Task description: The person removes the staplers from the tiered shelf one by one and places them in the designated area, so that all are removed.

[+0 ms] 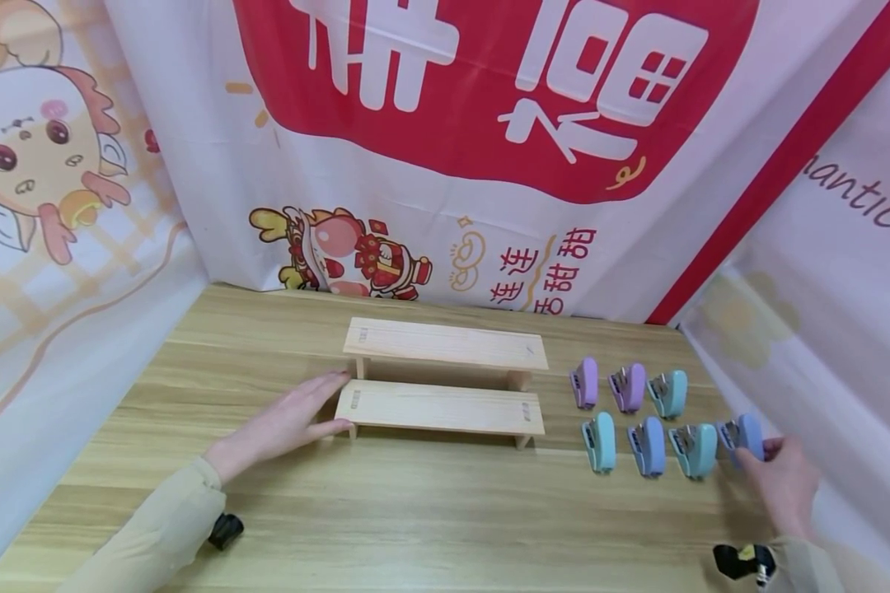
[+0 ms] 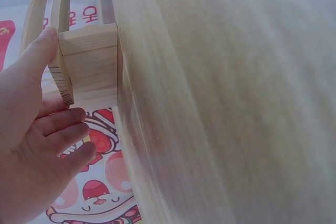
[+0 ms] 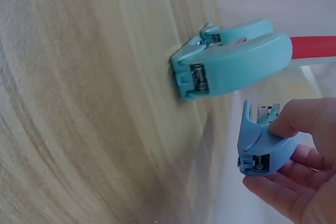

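Observation:
A small pale wooden shelf (image 1: 441, 409) with two stepped boards stands on the table; its back board (image 1: 445, 343) is higher. At the left end of the front board my left hand (image 1: 278, 424) holds on, thumb at the near edge and index finger at the far edge, other fingers loosely bent (image 2: 37, 129). My right hand (image 1: 786, 486) pinches a blue mini stapler (image 3: 265, 148) between thumb and fingers, apparently off the tabletop. Beside it stands a teal stapler (image 1: 694, 450), then another blue stapler (image 1: 647, 447) and a teal one (image 1: 599, 442).
Behind that row are two purple staplers (image 1: 584, 383) (image 1: 627, 388) and a teal stapler (image 1: 667, 394). Printed cloth walls (image 1: 445, 189) enclose the wooden table (image 1: 415, 511) at the back and both sides; the right one is close to my right hand.

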Motion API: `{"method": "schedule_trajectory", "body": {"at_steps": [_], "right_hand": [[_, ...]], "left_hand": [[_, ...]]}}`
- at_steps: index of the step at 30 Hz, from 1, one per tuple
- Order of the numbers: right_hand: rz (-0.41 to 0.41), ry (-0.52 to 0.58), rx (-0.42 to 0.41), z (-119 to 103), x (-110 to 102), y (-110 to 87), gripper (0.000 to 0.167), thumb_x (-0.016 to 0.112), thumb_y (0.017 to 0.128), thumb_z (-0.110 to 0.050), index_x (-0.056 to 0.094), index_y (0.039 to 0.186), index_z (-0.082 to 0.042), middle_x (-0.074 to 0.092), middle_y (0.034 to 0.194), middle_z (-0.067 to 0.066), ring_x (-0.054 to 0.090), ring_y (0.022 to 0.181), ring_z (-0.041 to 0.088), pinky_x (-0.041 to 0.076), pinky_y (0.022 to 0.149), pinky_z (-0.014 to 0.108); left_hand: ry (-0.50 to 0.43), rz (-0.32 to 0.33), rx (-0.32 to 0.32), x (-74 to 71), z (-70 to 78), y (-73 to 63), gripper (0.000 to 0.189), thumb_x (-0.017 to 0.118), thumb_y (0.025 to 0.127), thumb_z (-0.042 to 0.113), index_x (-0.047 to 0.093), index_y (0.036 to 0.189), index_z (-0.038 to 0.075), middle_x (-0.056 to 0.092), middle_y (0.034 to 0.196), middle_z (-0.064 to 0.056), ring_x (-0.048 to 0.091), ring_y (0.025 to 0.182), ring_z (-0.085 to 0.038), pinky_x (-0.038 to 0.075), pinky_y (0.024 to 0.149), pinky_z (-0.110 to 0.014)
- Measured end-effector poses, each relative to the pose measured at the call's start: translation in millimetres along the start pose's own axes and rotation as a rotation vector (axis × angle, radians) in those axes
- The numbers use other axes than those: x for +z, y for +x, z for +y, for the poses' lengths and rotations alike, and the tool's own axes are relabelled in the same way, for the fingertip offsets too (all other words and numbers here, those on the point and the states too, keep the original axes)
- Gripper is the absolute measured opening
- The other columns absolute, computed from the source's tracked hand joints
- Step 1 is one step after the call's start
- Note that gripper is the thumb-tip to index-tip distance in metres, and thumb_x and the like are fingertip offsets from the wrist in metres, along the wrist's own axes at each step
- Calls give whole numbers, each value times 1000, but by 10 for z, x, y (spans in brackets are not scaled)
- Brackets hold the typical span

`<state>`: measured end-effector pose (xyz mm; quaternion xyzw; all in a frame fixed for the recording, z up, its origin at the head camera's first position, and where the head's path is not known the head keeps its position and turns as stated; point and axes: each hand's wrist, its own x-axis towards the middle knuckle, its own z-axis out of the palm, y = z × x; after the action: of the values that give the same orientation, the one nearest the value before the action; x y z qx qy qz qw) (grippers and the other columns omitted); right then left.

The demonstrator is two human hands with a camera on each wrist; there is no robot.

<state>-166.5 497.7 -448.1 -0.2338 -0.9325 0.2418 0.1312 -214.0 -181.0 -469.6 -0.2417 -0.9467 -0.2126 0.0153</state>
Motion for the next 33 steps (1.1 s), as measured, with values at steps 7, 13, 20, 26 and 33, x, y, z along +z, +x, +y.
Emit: {"method": "schedule_trajectory", "body": {"at_steps": [7, 13, 20, 26, 33], "right_hand": [[-3, -17, -16, 87, 61, 45, 42, 67, 88, -17, 53, 109, 17, 62, 99, 39, 61, 83, 41, 40, 60, 25], [-8, -20, -8, 129, 119, 76, 43, 66, 88, -17, 52, 109, 18, 62, 99, 39, 61, 84, 44, 43, 61, 31], [-25, -22, 24, 169, 163, 72, 46, 67, 87, -18, 50, 110, 18, 60, 98, 40, 60, 86, 49, 41, 56, 28], [-44, -30, 45, 187, 189, 64, 49, 65, 89, -21, 47, 113, 18, 59, 101, 40, 59, 89, 50, 46, 61, 35], [-63, -25, 81, 215, 216, 109, 51, 64, 88, -23, 46, 116, 17, 58, 105, 41, 57, 94, 49, 50, 74, 53]], "left_hand": [[4, 3, 2, -1, 2, -5, 80, 69, 91, 45, 37, 151, 2, 41, 154, -24, 44, 140, -43, 39, 115, -61], [0, 4, -1, -6, 15, -8, 81, 69, 91, 44, 37, 151, 2, 40, 155, -24, 43, 140, -43, 38, 115, -61], [-1, 9, 6, -8, 26, -11, 81, 70, 90, 44, 37, 151, 1, 40, 154, -24, 43, 140, -43, 38, 115, -61], [3, 9, 3, 0, 17, -6, 82, 70, 90, 45, 37, 151, 2, 41, 154, -24, 44, 140, -43, 38, 115, -61], [-12, 5, -2, 1, 5, -2, 81, 69, 91, 46, 37, 152, 2, 39, 155, -23, 42, 141, -42, 37, 116, -61]]}}
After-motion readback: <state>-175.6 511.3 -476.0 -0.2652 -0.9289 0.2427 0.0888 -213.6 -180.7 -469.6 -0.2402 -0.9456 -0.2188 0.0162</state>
